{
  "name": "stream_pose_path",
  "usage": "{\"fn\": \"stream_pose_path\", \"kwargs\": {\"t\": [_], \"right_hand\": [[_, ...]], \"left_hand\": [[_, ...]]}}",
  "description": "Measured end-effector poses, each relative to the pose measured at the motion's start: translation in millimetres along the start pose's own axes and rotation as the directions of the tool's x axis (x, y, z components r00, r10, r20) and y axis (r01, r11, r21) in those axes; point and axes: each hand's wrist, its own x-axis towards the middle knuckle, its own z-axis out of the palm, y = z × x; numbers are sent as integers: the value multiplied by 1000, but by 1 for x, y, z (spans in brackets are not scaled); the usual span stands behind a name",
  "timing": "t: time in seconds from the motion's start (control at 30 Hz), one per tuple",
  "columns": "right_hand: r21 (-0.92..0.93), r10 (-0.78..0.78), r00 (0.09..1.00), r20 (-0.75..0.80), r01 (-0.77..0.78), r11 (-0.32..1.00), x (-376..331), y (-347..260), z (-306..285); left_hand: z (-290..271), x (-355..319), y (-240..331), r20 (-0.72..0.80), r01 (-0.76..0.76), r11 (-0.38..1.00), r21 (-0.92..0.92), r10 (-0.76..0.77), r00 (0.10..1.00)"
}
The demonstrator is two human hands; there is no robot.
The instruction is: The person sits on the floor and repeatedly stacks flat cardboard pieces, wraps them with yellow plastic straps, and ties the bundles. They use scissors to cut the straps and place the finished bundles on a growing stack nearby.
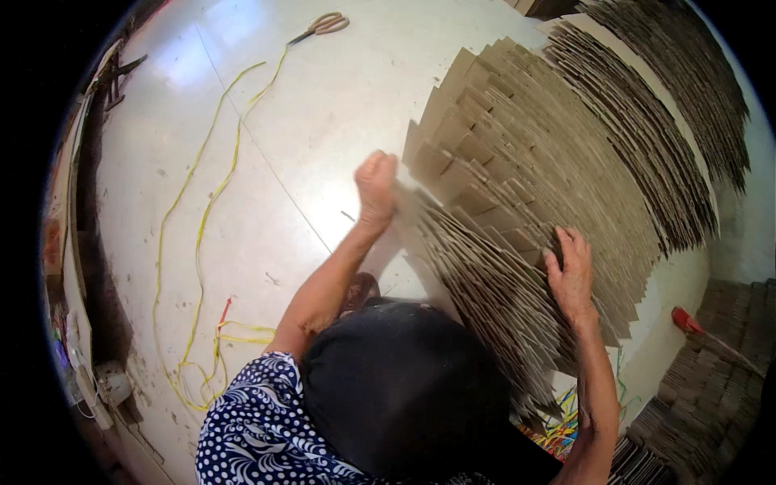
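Observation:
A long row of brown cardboard pieces (493, 275), standing on edge and packed close together, runs along my front right. My left hand (376, 187) is curled into a fist at the far left end of this row, where the cardboard edges are smeared by motion. Whether anything is inside that fist is hidden. My right hand (572, 275) rests against the right side of the same row, thumb apart from the fingers. Just beyond lies a wider bank of overlapping cardboard sheets (550, 137).
Yellow strapping cord (196, 242) loops across the pale tiled floor (315, 105) at left. Scissors (322, 26) lie at the far end. More cardboard rows (630, 121) stand at far right, a red-headed tool (687, 320) at right. Coloured strips (563, 428) lie under my right forearm.

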Motion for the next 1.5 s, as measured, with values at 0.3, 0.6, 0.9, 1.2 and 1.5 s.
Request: {"fn": "stream_pose_path", "kwargs": {"t": [0.3,0.6,0.9,1.2,1.5], "right_hand": [[-123,-186,982,26,188,975,-19,-7,5],[50,-81,997,-6,81,995,-12,34,-3],[-89,-93,995,47,97,991,15,35,-6],[-35,-163,976,146,170,985,3,18,-9],[63,-211,964,163,203,977,1,10,-14]], "left_hand": [[3,50,0,229,126,991,-41,-114,967],[-9,50,-18,257,40,999,-8,-37,966],[-15,-7,7,233,151,980,125,-177,956],[37,23,-18,252,227,974,-7,-218,943],[32,25,-21,218,179,984,17,-179,959]]}}
